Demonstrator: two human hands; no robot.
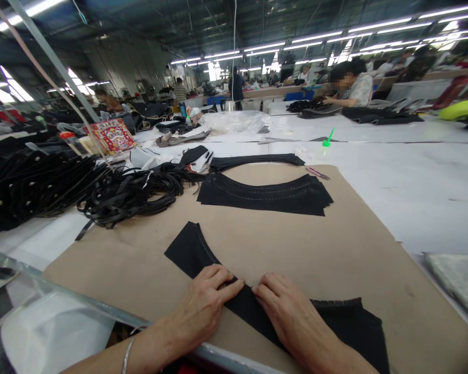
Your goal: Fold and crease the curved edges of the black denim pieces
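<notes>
A curved black fabric piece (247, 306) lies slantwise on the brown paper sheet (359, 249) in front of me, its upper edge showing a narrow folded strip. At the middle of that edge, my left hand (206, 301) is closed, with the fingers curled and the thumb pressed on the cloth. Just to its right, my right hand (284, 304) pinches the same edge, its fingertips bunched together. Part of the piece is hidden under both hands. Farther back lies a stack of similar curved black pieces (265, 200), with another black stack (257, 161) behind it.
Black strips (136, 195) lie coiled at the left, beside a heap of black parts (31, 182). Small pink-handled snips (318, 173) and a green pointed bottle (328, 139) are at the back. A metal rail (117, 311) runs along the near edge. A co-worker (353, 85) sits across the table.
</notes>
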